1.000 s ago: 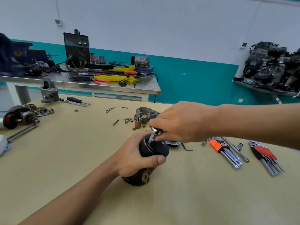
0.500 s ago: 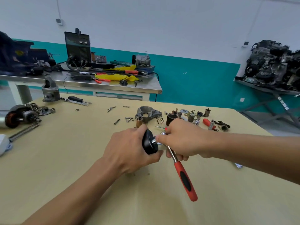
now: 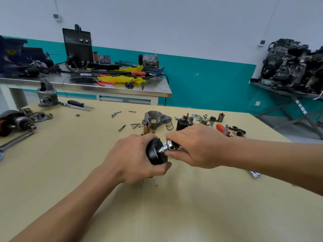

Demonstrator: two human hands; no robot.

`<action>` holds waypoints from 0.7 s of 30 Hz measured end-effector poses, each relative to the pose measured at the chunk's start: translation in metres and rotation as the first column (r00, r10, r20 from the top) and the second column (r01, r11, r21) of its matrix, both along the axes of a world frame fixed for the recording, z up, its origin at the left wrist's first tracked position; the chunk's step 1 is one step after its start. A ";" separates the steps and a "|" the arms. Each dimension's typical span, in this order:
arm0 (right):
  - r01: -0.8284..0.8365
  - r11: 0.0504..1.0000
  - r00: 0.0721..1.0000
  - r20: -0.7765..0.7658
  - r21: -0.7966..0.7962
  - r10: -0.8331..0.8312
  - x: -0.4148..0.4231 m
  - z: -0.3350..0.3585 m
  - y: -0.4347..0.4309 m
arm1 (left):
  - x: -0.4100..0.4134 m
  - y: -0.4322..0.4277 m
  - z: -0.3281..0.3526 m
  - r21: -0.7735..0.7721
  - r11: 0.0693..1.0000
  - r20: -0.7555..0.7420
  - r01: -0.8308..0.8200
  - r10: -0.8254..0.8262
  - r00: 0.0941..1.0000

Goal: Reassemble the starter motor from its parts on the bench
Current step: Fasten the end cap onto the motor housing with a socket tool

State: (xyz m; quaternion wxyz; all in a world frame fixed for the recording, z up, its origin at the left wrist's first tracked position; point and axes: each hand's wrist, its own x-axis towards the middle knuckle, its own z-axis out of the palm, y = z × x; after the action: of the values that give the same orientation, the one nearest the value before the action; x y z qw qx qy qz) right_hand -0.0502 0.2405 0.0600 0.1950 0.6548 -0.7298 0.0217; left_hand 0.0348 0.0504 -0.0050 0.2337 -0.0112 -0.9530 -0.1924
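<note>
On the tan bench (image 3: 70, 172), just in front of the scattered parts, the black starter motor body (image 3: 155, 153) sits in the left hand (image 3: 132, 158). Fingers wrap over the top of the body and the thumb curls under its near edge. The round end cap faces right.

Right hand (image 3: 197, 145): fingers curled and pinching a chrome socket tool (image 3: 167, 146), whose tip sits against the end cap near its centre. The hand hides the tool's handle.

Parts row behind the hands, left to right:
- loose bolts (image 3: 121, 127)
- copper-coloured bushing (image 3: 146, 129), upright
- grey cast end housing (image 3: 156, 118)
- coil spring (image 3: 169, 126)
- black solenoid (image 3: 181, 124)
- small fittings, too small to name
- red-handled tool (image 3: 221, 128)

Far left edge: armature (image 3: 12, 122) lying on its side. Beyond it, a grey nose housing (image 3: 47, 94) stands upright, with a black-handled screwdriver (image 3: 76, 103) just to its right.

Background: steel table (image 3: 104, 86) carrying a black power unit (image 3: 78, 46), cables and yellow cloth. At right, an engine (image 3: 295, 65) on a stand.
</note>
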 end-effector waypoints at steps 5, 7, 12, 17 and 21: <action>0.316 0.947 0.850 0.457 -0.049 -0.260 0.010 -0.006 -0.011 | 0.001 0.008 -0.006 0.012 0.985 -0.087 -0.172 0.172 0.981; 0.422 0.907 0.720 0.608 -0.003 -0.333 0.013 -0.001 -0.018 | 0.000 0.013 -0.007 -0.017 0.970 -0.102 -0.244 0.241 0.965; 0.542 0.816 0.421 0.775 0.202 -0.471 0.016 0.002 -0.020 | -0.002 0.019 -0.008 -0.086 0.965 -0.083 -0.246 0.239 0.967; 0.115 0.993 0.975 0.192 0.012 -0.116 0.006 0.001 -0.001 | 0.001 0.006 -0.002 0.020 0.992 -0.025 -0.125 0.125 0.992; -0.182 0.982 0.969 -0.163 0.051 0.188 -0.013 0.001 0.002 | 0.004 0.009 -0.004 -0.031 0.996 -0.037 -0.083 0.081 0.996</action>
State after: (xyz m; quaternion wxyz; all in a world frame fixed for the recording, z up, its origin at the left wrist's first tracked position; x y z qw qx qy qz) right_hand -0.0635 0.2429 0.0614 0.2409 0.7229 -0.6470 -0.0283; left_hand 0.0393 0.0590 -0.0091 0.2580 0.0208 -0.9514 -0.1671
